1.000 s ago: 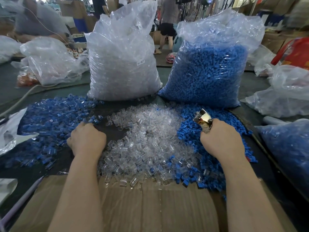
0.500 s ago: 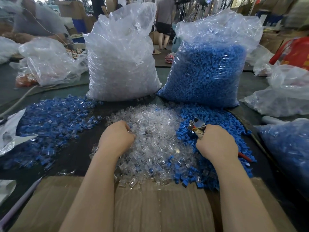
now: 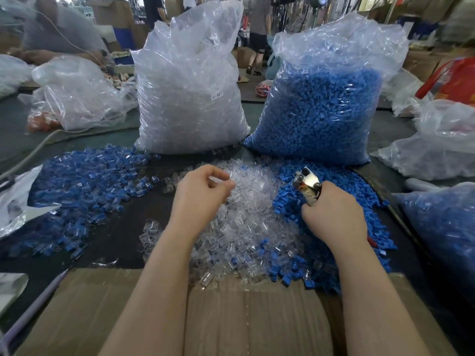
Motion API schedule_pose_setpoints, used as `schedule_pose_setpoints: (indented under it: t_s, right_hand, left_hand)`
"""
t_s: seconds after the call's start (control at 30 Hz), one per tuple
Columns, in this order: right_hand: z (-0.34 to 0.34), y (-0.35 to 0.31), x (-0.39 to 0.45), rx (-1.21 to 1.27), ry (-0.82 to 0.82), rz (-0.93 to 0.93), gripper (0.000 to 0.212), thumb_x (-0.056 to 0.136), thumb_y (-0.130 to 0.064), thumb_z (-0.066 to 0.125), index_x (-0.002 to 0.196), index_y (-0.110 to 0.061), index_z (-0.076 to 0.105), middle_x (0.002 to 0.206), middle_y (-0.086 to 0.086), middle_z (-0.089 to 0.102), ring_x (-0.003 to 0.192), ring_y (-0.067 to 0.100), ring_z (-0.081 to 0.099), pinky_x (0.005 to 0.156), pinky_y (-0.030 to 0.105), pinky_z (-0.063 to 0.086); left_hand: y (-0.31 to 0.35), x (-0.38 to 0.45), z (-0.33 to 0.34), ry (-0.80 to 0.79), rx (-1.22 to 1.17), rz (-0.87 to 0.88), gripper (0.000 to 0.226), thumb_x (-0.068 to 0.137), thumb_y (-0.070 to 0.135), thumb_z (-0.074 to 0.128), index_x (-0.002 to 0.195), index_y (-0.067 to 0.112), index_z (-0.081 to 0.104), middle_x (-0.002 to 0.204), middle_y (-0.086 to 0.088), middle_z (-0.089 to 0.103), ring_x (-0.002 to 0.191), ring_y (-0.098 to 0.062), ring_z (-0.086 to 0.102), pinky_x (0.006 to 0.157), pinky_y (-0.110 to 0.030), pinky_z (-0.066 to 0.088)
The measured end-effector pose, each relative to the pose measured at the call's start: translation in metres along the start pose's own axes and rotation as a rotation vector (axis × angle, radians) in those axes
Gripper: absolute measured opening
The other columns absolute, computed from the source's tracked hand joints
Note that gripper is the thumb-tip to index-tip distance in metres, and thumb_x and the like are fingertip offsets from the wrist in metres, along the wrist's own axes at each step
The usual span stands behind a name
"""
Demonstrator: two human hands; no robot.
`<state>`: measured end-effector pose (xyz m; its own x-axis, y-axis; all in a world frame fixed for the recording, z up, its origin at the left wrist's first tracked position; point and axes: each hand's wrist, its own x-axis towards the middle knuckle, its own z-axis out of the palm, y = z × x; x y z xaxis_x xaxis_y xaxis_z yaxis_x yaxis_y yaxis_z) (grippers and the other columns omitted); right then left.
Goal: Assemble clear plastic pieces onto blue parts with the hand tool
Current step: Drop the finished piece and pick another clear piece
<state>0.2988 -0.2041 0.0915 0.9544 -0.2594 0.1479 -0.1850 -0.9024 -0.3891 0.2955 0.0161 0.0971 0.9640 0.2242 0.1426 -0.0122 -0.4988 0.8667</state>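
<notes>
While fishing over the clear pieces (image 3: 246, 217), left hand (image 3: 199, 194) hovered with fingers curled, thumb and forefinger nearly pinched; couldn't tell if a clear piece was held. Right hand (image 3: 334, 217) wrapped tight round hand tool (image 3: 308, 185), nose raised over blue parts (image 3: 359, 191) just beyond, probably staged to receive one. Assembled pile (image 3: 84, 186) sat well left of left hand.

Two bare forearms, uncovered by any sleeve from the lower edge of the view to the wrists, end in an ungloved left hand (image 3: 199, 194) and an ungloved right hand (image 3: 331, 214), free of rings, watch or bracelet.
</notes>
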Motion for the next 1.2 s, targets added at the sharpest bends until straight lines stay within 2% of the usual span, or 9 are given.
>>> schedule_pose_setpoints:
  t_s: [0.13,0.27,0.33,0.5,0.57,0.67,0.8,1.07,1.2]
  right_hand:
    - [-0.002,-0.002,0.003,0.158,-0.017,-0.010,0.018,0.085,-0.029,0.060,0.080,-0.020,0.045,0.073,-0.001,0.052,0.063,0.015,0.045,0.049,0.029,0.027]
    - [-0.008,-0.007,0.001,0.388,0.009,-0.085,0.008,0.085,-0.025,0.063,0.086,-0.018,0.062,0.078,0.000,0.064,0.071,0.019,0.057,0.062,0.037,0.048]
    - [-0.010,-0.010,-0.001,0.499,0.045,-0.126,0.003,0.084,-0.024,0.066,0.084,-0.021,0.066,0.076,-0.005,0.066,0.071,0.017,0.060,0.066,0.039,0.051]
    - [-0.013,-0.020,-0.007,0.700,0.057,-0.231,0.020,0.085,-0.018,0.071,0.076,-0.035,0.065,0.070,-0.022,0.066,0.067,-0.004,0.059,0.061,0.019,0.043]
    - [-0.013,-0.024,-0.010,0.717,0.063,-0.264,0.018,0.085,-0.017,0.071,0.078,-0.034,0.066,0.072,-0.018,0.067,0.071,-0.002,0.062,0.064,0.020,0.046]
    - [-0.012,-0.030,-0.013,0.725,0.079,-0.290,0.009,0.084,-0.017,0.072,0.084,-0.026,0.069,0.073,-0.011,0.068,0.072,0.006,0.063,0.069,0.032,0.054]
    - [-0.011,-0.033,-0.015,0.673,0.109,-0.304,0.006,0.083,-0.017,0.072,0.089,-0.019,0.070,0.077,-0.007,0.069,0.075,0.011,0.064,0.073,0.040,0.054]
    - [-0.009,-0.034,-0.015,0.628,0.187,-0.297,0.006,0.084,-0.022,0.070,0.084,-0.017,0.067,0.071,-0.007,0.065,0.069,0.009,0.059,0.063,0.034,0.049]
    - [-0.007,-0.035,-0.016,0.631,0.176,-0.282,0.006,0.085,-0.024,0.069,0.082,-0.019,0.067,0.067,-0.008,0.063,0.067,0.007,0.058,0.057,0.032,0.046]
  left_hand:
    - [0.016,-0.008,0.014,-0.059,-0.236,-0.038,0.011,0.082,0.029,0.079,0.088,0.024,0.070,0.072,0.006,0.074,0.067,-0.009,0.071,0.062,-0.024,0.055]
    - [0.028,-0.015,0.025,-0.107,-0.469,-0.082,0.008,0.085,0.015,0.076,0.092,0.016,0.076,0.077,-0.001,0.076,0.067,-0.010,0.071,0.064,-0.018,0.055]
    - [0.031,-0.016,0.030,-0.126,-0.521,-0.101,0.012,0.089,0.009,0.071,0.099,0.014,0.075,0.079,-0.002,0.077,0.070,-0.010,0.072,0.064,-0.015,0.055]
    - [0.034,-0.018,0.037,-0.126,-0.549,-0.129,0.015,0.088,0.006,0.071,0.101,0.012,0.068,0.084,-0.003,0.077,0.077,-0.010,0.074,0.067,-0.018,0.055]
    - [0.035,-0.018,0.038,-0.110,-0.570,-0.142,0.013,0.086,0.005,0.073,0.095,0.010,0.067,0.082,-0.005,0.077,0.075,-0.011,0.074,0.066,-0.020,0.055]
    - [0.037,-0.019,0.037,-0.113,-0.583,-0.140,0.012,0.082,0.004,0.076,0.090,0.008,0.067,0.077,-0.006,0.076,0.072,-0.012,0.074,0.064,-0.020,0.056]
    - [0.041,-0.020,0.036,-0.116,-0.589,-0.123,0.011,0.081,0.003,0.076,0.087,0.008,0.068,0.077,-0.008,0.076,0.072,-0.015,0.074,0.066,-0.023,0.058]
    - [0.043,-0.022,0.039,-0.072,-0.462,-0.009,0.013,0.084,0.004,0.074,0.081,0.016,0.070,0.071,0.000,0.075,0.073,-0.011,0.074,0.064,-0.023,0.056]
    - [0.044,-0.023,0.041,-0.027,-0.366,0.048,0.016,0.082,0.006,0.074,0.079,0.021,0.071,0.069,0.005,0.074,0.072,-0.010,0.074,0.068,-0.033,0.061]
